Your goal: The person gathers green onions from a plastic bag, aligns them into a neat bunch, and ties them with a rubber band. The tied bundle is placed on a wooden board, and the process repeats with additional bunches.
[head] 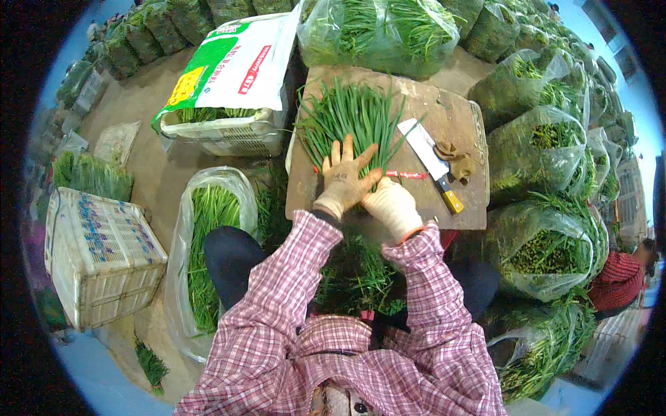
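Note:
A loose bunch of chives (354,112) lies fanned out across a worn wooden board (333,205). My left hand (344,179), in a tan-palmed work glove, rests on its lower part with fingers spread. At the stem end, my gloved right hand (393,205) is curled around the bunch; its fingertips and the cut ends are hidden. A red printed strip (408,175) runs beneath the bunch and shows on both sides. Just right of it lies a cleaver (425,151) with a yellow-ended handle, beside a crumpled brown glove or cloth (459,162).
Behind the board stands a clear bag of greens (385,36). At left are a white crate (223,135) topped by a printed sack (229,67), an open bag of greens (213,223) and another crate (112,255). Stuffed bags (546,249) line the right, near a person in red (616,281).

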`<state>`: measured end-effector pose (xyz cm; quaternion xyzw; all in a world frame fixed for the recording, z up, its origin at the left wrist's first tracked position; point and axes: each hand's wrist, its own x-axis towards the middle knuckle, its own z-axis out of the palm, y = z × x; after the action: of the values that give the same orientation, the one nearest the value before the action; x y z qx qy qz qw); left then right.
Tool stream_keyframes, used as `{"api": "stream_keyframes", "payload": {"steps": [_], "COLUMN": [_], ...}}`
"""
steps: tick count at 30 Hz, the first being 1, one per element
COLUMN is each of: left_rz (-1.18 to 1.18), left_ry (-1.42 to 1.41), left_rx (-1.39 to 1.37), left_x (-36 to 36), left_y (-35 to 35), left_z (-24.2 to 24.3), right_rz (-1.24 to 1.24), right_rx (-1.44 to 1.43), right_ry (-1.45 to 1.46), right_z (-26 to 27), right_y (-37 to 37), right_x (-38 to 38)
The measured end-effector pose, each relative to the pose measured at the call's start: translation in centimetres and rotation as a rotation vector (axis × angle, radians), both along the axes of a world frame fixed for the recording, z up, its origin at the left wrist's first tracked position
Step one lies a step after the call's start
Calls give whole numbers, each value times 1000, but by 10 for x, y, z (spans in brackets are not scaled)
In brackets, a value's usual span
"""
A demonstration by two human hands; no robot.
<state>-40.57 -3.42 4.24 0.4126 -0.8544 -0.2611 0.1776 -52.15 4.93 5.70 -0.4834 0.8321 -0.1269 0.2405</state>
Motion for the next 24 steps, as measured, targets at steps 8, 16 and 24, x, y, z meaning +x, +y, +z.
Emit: {"api": "stream_keyframes", "payload": {"steps": [8, 16, 24], "left_rz": [0, -25, -90], "left_ry": [-23, 111, -63], "left_rx": [-34, -45, -147], "left_x": [-1, 9, 12], "left_y": [-1, -1, -1], "left_z": [-14, -22, -19], "right_rz": [75, -234, 72], "right_rx": [-251, -435, -621], "right_ry": [160, -118, -5], "right_z": [-14, -32, -55], "right_y": [71, 33, 5], "right_x": [-44, -37, -12]}}
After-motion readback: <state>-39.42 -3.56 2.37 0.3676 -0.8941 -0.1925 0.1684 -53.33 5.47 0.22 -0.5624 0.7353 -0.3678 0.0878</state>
